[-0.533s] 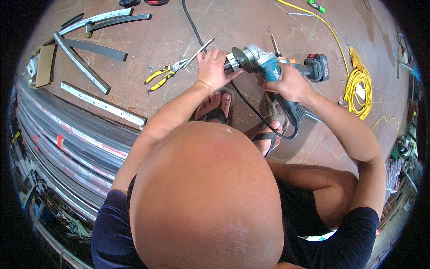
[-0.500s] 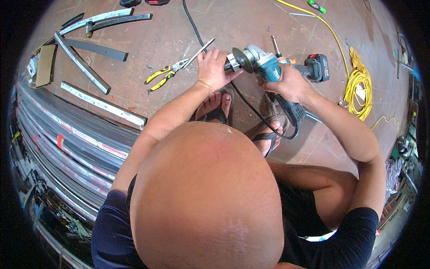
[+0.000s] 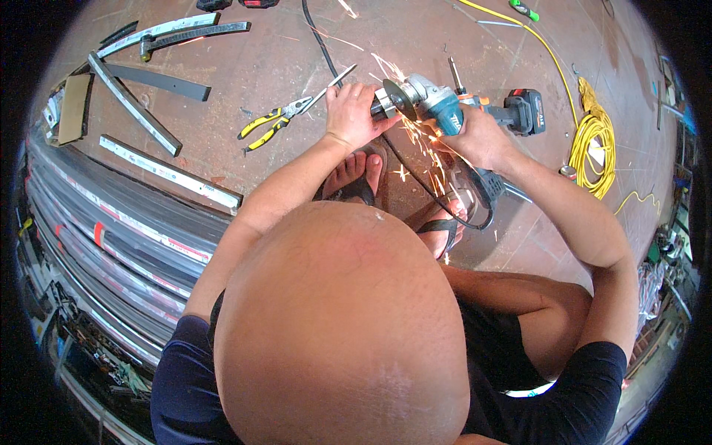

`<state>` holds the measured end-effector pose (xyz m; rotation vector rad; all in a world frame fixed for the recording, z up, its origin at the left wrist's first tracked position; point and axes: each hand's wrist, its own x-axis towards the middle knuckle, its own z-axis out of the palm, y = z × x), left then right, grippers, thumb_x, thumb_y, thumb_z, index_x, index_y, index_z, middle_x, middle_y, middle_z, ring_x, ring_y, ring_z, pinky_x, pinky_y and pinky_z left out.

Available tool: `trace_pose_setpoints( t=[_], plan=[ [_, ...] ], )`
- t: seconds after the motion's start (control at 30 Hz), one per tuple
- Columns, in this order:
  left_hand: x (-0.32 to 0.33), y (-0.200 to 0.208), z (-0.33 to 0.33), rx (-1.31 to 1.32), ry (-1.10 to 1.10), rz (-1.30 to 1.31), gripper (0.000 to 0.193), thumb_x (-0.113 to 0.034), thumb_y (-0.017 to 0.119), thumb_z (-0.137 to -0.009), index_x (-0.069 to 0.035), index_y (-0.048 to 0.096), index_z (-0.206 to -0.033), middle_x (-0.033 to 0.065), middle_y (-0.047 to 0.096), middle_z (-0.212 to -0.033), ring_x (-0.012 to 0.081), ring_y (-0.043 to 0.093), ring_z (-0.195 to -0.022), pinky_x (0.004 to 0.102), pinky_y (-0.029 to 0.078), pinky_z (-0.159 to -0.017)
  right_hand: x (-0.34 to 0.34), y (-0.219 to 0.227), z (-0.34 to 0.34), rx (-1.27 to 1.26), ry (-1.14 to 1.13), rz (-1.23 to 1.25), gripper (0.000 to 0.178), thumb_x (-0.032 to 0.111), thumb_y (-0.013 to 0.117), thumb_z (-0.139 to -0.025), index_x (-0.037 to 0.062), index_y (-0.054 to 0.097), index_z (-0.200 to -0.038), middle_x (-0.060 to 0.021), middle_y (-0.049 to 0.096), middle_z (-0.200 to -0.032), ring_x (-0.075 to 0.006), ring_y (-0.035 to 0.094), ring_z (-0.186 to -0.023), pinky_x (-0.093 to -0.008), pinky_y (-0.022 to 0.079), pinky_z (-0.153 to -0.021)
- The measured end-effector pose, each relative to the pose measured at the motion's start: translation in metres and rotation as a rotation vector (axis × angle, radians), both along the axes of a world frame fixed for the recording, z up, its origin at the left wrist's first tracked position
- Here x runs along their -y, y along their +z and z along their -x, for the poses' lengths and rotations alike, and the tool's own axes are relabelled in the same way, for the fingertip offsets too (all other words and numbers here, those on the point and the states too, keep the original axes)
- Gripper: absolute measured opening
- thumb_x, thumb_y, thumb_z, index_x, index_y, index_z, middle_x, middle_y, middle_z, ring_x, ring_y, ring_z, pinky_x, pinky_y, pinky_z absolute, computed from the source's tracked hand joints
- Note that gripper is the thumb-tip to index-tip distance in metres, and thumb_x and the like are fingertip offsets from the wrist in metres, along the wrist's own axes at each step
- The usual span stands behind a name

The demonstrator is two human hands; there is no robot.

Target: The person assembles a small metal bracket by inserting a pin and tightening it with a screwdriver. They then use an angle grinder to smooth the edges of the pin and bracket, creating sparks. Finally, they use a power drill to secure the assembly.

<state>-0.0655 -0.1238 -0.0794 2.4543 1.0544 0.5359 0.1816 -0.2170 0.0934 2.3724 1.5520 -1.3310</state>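
A yellow cord [image 3: 609, 148] lies coiled at right, a cardboard box [image 3: 74, 110] at left.

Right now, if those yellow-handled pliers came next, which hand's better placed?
Likely the left hand: nearer the pliers, though holding a metal piece. The right hand grips the angle grinder, farther away.

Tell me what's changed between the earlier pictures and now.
Sparks, absent earlier, now fly from around the grinder's disc, some toward the right foot, others away across the floor. Nothing was grasped or released: the left hand keeps the metal piece, the right hand the angle grinder. The pliers stayed put.
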Motion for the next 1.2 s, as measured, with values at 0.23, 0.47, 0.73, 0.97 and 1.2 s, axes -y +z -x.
trace_pose_setpoints(
  t=[0.23,0.47,0.73,0.97,1.2],
  plan=[
    [-0.0019,-0.0021,0.0017,-0.01,-0.02,0.002,0.072,-0.063,0.089,-0.078,-0.013,0.076,-0.128,0.0078,0.072,-0.111,0.0296,0.066,-0.112,0.0516,0.04,-0.101,-0.0005,0.0007,-0.0022,0.012,0.009,0.057,0.063,0.04,0.088,-0.083,-0.0045,0.07,-0.124,-0.0288,0.079,-0.106,-0.0429,0.079,-0.105,-0.0507,0.06,-0.094],
    [-0.0004,-0.0056,0.0004,-0.007,-0.008,-0.03,0.074,-0.066,0.088,-0.078,-0.013,0.076,-0.128,0.0074,0.073,-0.111,0.03,0.066,-0.109,0.0521,0.04,-0.102,0.0026,-0.0049,-0.0024,0.006,0.027,-0.02,0.062,0.038,0.087,-0.082,-0.0057,0.071,-0.123,-0.0325,0.078,-0.104,-0.0473,0.078,-0.106,-0.0533,0.061,-0.094],
    [-0.0012,-0.0067,0.0006,0.027,-0.001,-0.079,0.072,-0.064,0.091,-0.076,-0.013,0.077,-0.125,0.0065,0.074,-0.109,0.0293,0.066,-0.108,0.0519,0.04,-0.102,-0.0036,0.0043,0.0018,-0.012,0.018,0.077,0.065,0.041,0.091,-0.085,-0.003,0.071,-0.129,-0.0302,0.079,-0.118,-0.0434,0.077,-0.115,-0.0499,0.058,-0.101],
    [-0.0002,-0.0041,0.0003,0.005,0.002,-0.026,0.074,-0.063,0.092,-0.075,-0.014,0.078,-0.128,0.0066,0.075,-0.112,0.0288,0.066,-0.112,0.0521,0.04,-0.104,-0.0008,-0.0041,0.0028,-0.058,0.057,-0.037,0.06,0.041,0.084,-0.086,0.0016,0.072,-0.13,-0.0305,0.079,-0.115,-0.0453,0.078,-0.112,-0.0512,0.061,-0.097],
    [-0.001,-0.0044,0.0019,-0.073,-0.016,0.011,0.077,-0.063,0.092,-0.076,-0.013,0.076,-0.132,0.0084,0.075,-0.119,0.0289,0.066,-0.116,0.0523,0.04,-0.106,0.0013,-0.0038,0.0006,-0.086,-0.004,-0.038,0.057,0.037,0.083,-0.084,-0.0007,0.073,-0.126,-0.0312,0.079,-0.111,-0.0459,0.078,-0.109,-0.0522,0.061,-0.096]
  ],
)
